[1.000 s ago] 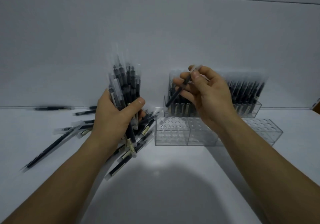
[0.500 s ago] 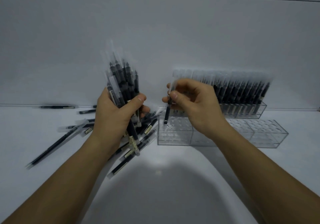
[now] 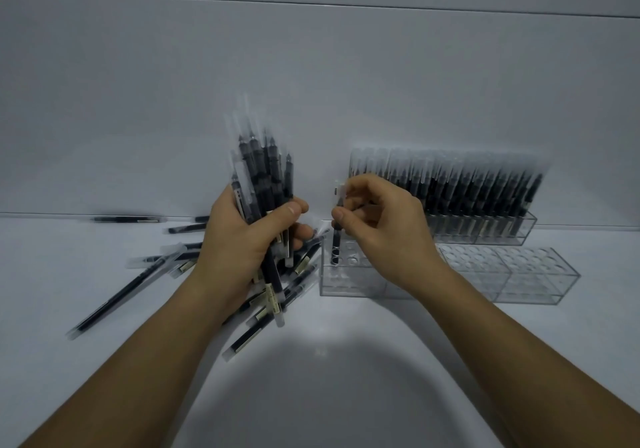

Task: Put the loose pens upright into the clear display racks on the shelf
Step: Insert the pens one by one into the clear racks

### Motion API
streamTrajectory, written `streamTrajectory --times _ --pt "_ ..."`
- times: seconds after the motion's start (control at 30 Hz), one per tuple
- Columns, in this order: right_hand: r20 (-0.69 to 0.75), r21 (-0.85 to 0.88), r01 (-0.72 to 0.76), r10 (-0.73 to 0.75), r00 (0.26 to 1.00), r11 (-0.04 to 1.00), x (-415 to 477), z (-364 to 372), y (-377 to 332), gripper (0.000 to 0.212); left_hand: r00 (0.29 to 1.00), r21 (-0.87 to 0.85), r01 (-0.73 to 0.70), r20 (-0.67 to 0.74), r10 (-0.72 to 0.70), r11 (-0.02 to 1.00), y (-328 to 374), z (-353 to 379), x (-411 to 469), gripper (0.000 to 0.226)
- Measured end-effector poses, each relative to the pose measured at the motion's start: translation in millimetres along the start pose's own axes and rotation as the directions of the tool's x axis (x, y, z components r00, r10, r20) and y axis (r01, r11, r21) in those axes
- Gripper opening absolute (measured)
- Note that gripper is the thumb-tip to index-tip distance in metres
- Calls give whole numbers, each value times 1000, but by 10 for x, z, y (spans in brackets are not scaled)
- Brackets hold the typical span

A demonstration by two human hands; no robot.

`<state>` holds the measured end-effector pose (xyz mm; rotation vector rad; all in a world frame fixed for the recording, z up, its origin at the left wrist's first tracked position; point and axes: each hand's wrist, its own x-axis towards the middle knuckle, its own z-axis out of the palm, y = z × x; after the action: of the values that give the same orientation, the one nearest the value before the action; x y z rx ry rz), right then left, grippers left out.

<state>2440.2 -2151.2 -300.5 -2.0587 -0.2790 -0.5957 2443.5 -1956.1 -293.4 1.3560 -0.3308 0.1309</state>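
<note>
The left hand is raised above the white shelf, forearm reaching in from the lower left. Its grip is clamped round a thick bundle of black pens with clear caps, thumb across the front, the caps fanning upward.

The right hand is bent down at the wrist over the left end of the front clear acrylic rack with round holes. Its thumb and curled fingers pinch a single black pen with a clear cap, which stands close to upright. The pen's lower end sits at a hole in the rack's left corner; how deep it has gone cannot be told.

Behind stands a second clear rack, packed with upright pens. Loose black pens lie scattered on the shelf to the left, under and beyond the left hand.

A second ago the right hand held this pen high and slanted, in front of the full rack. Half a second ago it was upright, just above the holes. Now the hand has dropped lower and the pen's end has reached the rack. The left hand and its bundle have scarcely moved.
</note>
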Motion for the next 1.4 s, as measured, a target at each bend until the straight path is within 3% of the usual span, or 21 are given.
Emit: streamTrajectory --times 0.07,0.13,0.23,0.33,0.47,0.67,0.83,1.07,1.27,1.4 --pt "-22 3 -9 10 1000 1000 -27 14 -29 28 999 29 24 43 -25 999 15 -3 -15 51" --pt "-113 4 31 -30 993 1000 -39 1 -75 40 996 53 47 74 -51 997 4 -9 -17 42" --pt "-258 113 113 -81 963 987 -17 -69 -198 28 992 55 65 100 -70 996 -10 -4 -36 28" --pt "-144 328 34 15 989 944 -19 -91 -303 20 989 49 49 134 -55 998 27 28 -71 32" --pt "26 405 -66 61 998 912 -53 -67 -359 23 973 97 15 230 -37 995 94 80 -131 42" --pt "57 503 -136 124 991 854 -22 -133 -339 8 971 97 26 234 -48 995 77 96 -159 28" --pt "-41 683 -130 215 976 719 78 -304 -309 4 997 112 -20 73 11 994 17 29 -79 22" --pt "-188 484 -51 160 969 874 94 -407 -162 8 975 234 -133 -144 170 963 -51 -10 -24 30" --pt "-185 269 72 -22 982 960 71 -320 -103 14 970 266 -179 -111 215 947 -105 1 -43 38" --pt "-142 199 81 -53 988 977 54 -270 -45 15 973 275 -177 -93 209 945 -176 -32 -12 32"
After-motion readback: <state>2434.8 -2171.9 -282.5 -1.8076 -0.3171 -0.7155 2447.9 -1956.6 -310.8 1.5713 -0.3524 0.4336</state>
